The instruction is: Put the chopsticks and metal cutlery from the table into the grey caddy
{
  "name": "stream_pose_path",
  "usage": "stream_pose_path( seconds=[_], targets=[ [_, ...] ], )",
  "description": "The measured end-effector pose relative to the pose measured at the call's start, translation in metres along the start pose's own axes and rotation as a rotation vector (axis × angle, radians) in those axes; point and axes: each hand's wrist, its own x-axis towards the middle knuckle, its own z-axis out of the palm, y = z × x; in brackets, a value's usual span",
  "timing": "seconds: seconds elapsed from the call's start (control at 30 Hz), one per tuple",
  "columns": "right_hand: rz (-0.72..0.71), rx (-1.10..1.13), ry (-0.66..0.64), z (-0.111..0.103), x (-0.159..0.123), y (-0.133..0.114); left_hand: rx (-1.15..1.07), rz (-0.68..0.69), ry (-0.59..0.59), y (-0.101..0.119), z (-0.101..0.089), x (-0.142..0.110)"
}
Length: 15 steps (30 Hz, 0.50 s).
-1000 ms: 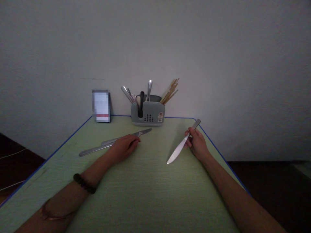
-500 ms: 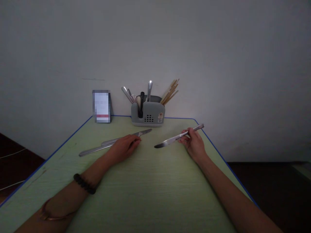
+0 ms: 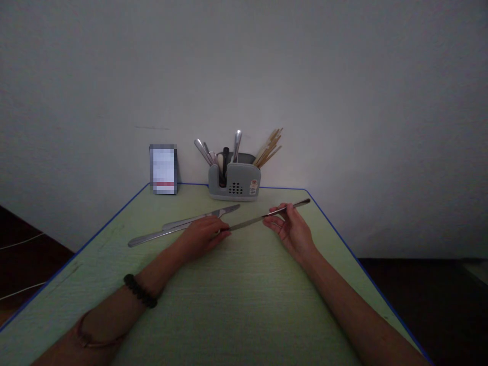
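Note:
A metal table knife [image 3: 247, 222] is held between my two hands, its handle end tilting up to the right. My right hand [image 3: 295, 234] grips it near the handle, between thumb and fingers. At the other end, the closed fingertips of my left hand [image 3: 200, 235] pinch the blade's tip. Behind and beside the left hand, more silver cutlery lies on the table: a knife whose blade [image 3: 229, 209] points right, and a long handle [image 3: 148, 238] that runs under or behind the hand. The hand hides part of these pieces.
A grey cutlery holder [image 3: 238, 195] stands at the table's back edge with metal handles, a black handle and several wooden chopsticks [image 3: 270, 147]. Left of it, a phone [image 3: 163, 170] leans on the wall. The green table [image 3: 244, 305] has a blue edge.
The knife in my right hand has moved left and turned edge-on. My left fingers, earlier apart from it, have closed on its tip. The view has shifted slightly.

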Motion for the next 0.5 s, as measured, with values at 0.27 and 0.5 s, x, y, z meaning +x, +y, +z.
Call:
stream_pose_path(
  seconds=[0.27,0.5],
  targets=[
    [-0.302,-0.448,-0.092,0.039,0.037,-0.035,0.075,-0.106,0.376,-0.007,0.003,0.006],
    [-0.670,-0.565,-0.087,0.104,0.088,-0.070,0.227,-0.388,0.242,-0.013,0.010,0.000]
  ],
)
